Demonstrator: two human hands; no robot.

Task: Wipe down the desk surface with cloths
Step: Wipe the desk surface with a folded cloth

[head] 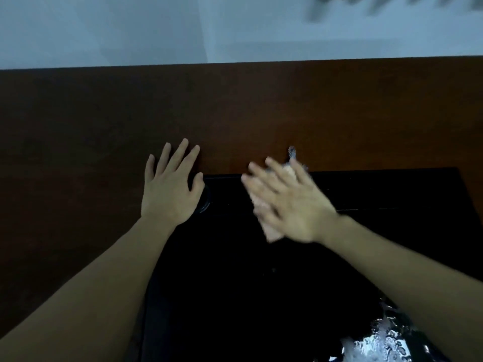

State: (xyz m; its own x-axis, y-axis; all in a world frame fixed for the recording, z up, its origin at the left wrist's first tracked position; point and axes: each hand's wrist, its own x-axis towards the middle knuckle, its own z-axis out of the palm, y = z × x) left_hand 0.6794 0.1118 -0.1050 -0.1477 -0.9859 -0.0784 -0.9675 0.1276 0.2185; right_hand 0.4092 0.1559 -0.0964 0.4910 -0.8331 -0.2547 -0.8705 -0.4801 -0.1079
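I'm pressing the cloth [271, 212] under flat, spread right hand [292, 202] fingers at centre frame, left hand [171, 189] splayed flat on the desk [261, 113], and the cloth is risking bunching on the black pad [261, 283] edge.

one head view — looking steeply down, close over the desk [235, 105].

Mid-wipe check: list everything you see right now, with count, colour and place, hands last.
desk: one, reddish-brown wood, across the view.
black panel: one, black, centre to right, near edge.
cloth: one, pale pink, blurred, under the right hand, on the panel's far edge.
wall: pale grey-blue, behind the desk.
shiny patterned patch: one, white-silver, bottom right, unclear.
left hand: flat on the desk, fingers spread.
right hand: fingers straight, pressing the cloth.
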